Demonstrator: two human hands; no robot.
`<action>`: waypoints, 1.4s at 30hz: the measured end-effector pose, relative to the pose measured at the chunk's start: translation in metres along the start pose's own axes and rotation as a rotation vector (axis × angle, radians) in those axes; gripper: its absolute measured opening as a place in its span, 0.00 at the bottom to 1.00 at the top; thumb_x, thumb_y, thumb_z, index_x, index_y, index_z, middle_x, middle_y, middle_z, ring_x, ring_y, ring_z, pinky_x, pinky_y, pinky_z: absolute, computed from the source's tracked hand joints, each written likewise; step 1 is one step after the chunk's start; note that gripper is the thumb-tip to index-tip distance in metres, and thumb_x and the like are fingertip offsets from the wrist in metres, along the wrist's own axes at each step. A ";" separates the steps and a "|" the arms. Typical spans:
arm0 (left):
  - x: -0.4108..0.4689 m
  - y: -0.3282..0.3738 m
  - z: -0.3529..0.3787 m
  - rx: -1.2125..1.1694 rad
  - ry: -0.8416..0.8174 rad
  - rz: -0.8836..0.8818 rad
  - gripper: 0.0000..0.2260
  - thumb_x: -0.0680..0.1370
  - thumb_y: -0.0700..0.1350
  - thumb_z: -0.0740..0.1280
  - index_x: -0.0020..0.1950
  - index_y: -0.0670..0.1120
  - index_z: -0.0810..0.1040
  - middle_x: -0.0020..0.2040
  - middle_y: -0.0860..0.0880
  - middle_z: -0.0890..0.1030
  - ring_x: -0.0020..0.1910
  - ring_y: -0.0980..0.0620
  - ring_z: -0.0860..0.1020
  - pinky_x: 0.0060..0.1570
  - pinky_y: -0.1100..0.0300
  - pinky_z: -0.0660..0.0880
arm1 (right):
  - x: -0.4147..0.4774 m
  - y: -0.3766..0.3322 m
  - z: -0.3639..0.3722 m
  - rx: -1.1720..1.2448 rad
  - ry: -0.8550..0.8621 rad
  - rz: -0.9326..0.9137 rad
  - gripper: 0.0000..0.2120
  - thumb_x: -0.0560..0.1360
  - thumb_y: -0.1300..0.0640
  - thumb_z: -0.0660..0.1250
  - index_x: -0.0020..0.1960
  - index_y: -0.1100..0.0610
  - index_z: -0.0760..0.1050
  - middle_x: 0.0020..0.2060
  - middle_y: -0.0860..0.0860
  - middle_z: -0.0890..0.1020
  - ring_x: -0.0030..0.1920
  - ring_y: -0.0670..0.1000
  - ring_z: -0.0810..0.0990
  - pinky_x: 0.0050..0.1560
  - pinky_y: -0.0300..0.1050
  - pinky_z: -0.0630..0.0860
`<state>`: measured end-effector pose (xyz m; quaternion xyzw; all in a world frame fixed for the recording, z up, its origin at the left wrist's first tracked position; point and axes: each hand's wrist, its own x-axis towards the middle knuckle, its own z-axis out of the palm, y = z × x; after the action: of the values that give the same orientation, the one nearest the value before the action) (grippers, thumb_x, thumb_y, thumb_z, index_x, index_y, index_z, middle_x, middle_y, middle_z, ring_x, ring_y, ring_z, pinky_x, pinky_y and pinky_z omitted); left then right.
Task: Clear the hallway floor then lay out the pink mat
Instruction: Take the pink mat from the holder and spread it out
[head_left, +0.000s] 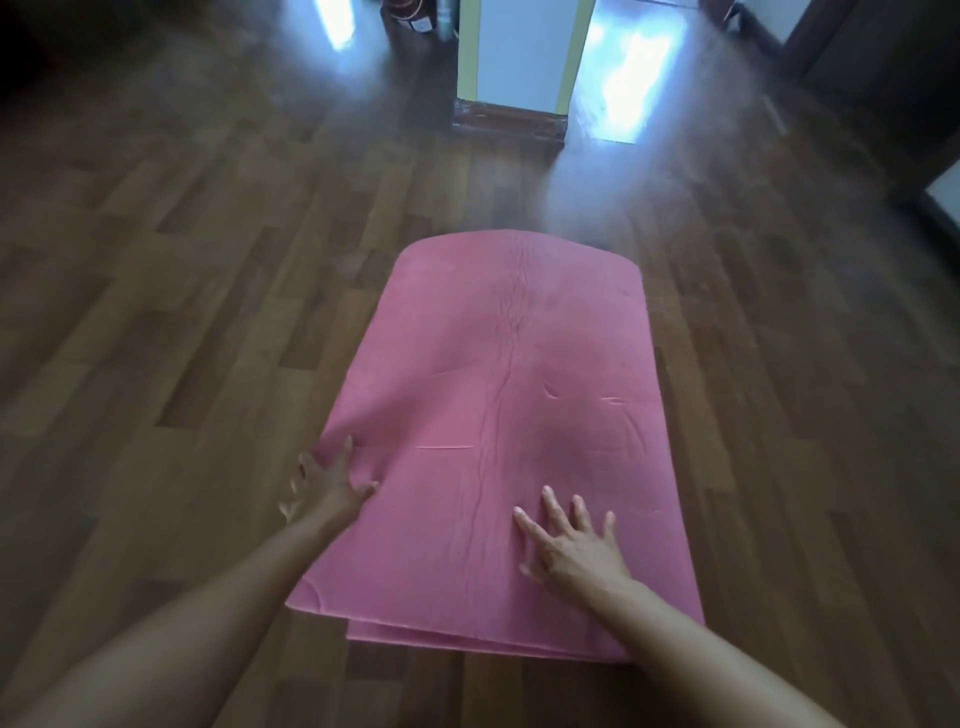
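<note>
Mat: the pink mat (498, 415) lies on the wooden floor (182, 312) in front of me, folded in layers that show at its near edge, creased down the middle.
My left hand (327, 480): fingers spread, resting on the mat's left edge.
My right hand (576, 545): flat on the mat's near right part, fingers splayed, gripping nothing.
Beyond: a white pillar (519, 57).

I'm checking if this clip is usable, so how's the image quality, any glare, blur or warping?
Head view: strong bluish-white glare on the wooden floor either side of the white pillar, hazing the far end of the pink mat; the whole frame is soft, the left hand blurrier than the right hand; the wide-angle lens bows the floorboards; the top left corner is dark.
</note>
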<state>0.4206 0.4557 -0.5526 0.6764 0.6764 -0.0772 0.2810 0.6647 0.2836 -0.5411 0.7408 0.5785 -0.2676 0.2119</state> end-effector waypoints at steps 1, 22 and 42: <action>0.004 -0.001 -0.002 -0.050 -0.002 -0.002 0.35 0.75 0.58 0.65 0.76 0.58 0.49 0.77 0.39 0.50 0.75 0.39 0.52 0.71 0.41 0.56 | -0.001 0.000 -0.002 -0.013 -0.007 0.002 0.32 0.77 0.37 0.52 0.74 0.37 0.38 0.76 0.50 0.36 0.76 0.63 0.39 0.68 0.71 0.42; 0.014 -0.010 -0.037 -0.602 0.264 0.068 0.21 0.68 0.36 0.70 0.60 0.43 0.75 0.54 0.42 0.81 0.49 0.44 0.78 0.46 0.57 0.71 | -0.005 -0.006 -0.008 -0.150 0.004 -0.007 0.31 0.79 0.39 0.50 0.75 0.42 0.36 0.76 0.55 0.37 0.76 0.62 0.42 0.68 0.72 0.41; -0.022 0.066 -0.090 -1.093 -0.254 0.341 0.32 0.72 0.22 0.60 0.71 0.46 0.65 0.38 0.58 0.84 0.35 0.63 0.81 0.35 0.68 0.78 | -0.021 0.037 -0.062 -0.130 0.255 -0.047 0.30 0.80 0.42 0.48 0.74 0.40 0.34 0.76 0.52 0.36 0.76 0.59 0.39 0.69 0.68 0.37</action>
<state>0.4577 0.4848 -0.4486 0.5179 0.4609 0.2488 0.6763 0.7062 0.2978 -0.4801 0.7397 0.6341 -0.1383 0.1780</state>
